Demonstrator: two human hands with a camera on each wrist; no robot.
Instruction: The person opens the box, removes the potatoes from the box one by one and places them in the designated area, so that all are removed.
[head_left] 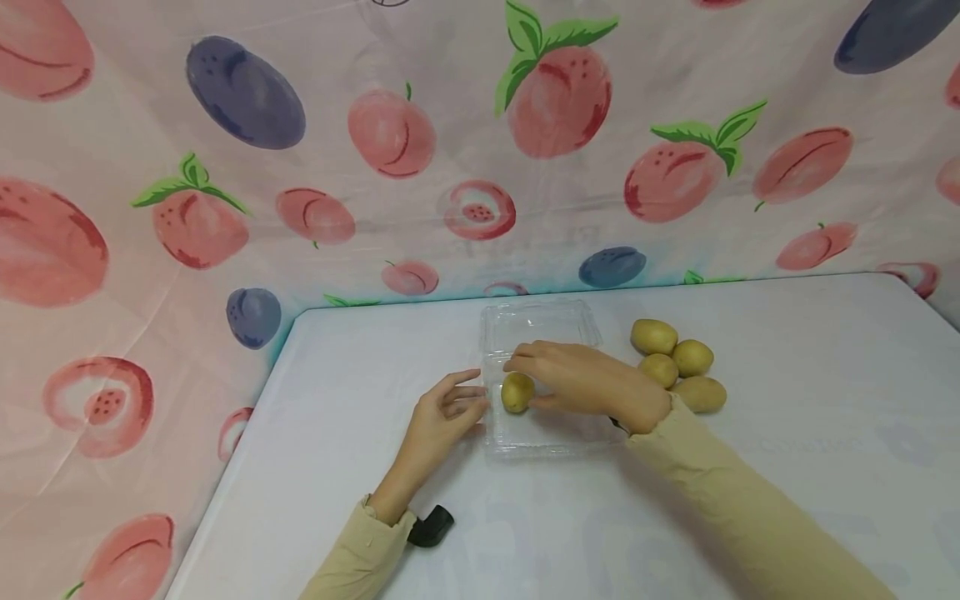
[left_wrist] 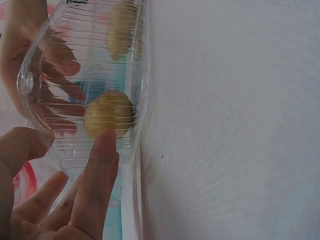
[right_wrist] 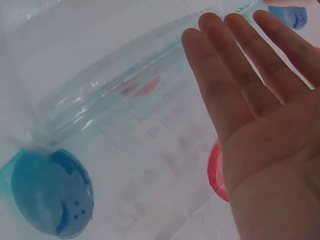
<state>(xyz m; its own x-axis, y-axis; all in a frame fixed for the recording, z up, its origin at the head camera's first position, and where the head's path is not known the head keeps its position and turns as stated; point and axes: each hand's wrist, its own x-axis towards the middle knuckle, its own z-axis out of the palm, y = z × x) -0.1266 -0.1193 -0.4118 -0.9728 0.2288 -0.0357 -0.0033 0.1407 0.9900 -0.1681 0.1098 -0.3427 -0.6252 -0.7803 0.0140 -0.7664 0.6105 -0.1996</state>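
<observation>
A clear plastic clamshell box [head_left: 555,437] lies on the table with its lid [head_left: 536,329] folded back. Inside, near the left wall, sits one yellow potato [head_left: 517,392], seen through the ribbed side in the left wrist view. My left hand [head_left: 446,417] is at the box's left side, fingers loosely bent; one fingertip [left_wrist: 105,142] touches the wall and the thumb is close to the rim. Over the box reaches my right hand [head_left: 577,379], its fingers straight and its thumb close to the potato. The right wrist view shows its bare palm [right_wrist: 280,150].
Several potatoes [head_left: 693,358] lie grouped on the table to the right of the box, partly behind my right wrist. A fruit-printed cloth [head_left: 450,150] hangs behind the white table [head_left: 787,500] and along its left side. A black device [head_left: 431,527] is at my left cuff.
</observation>
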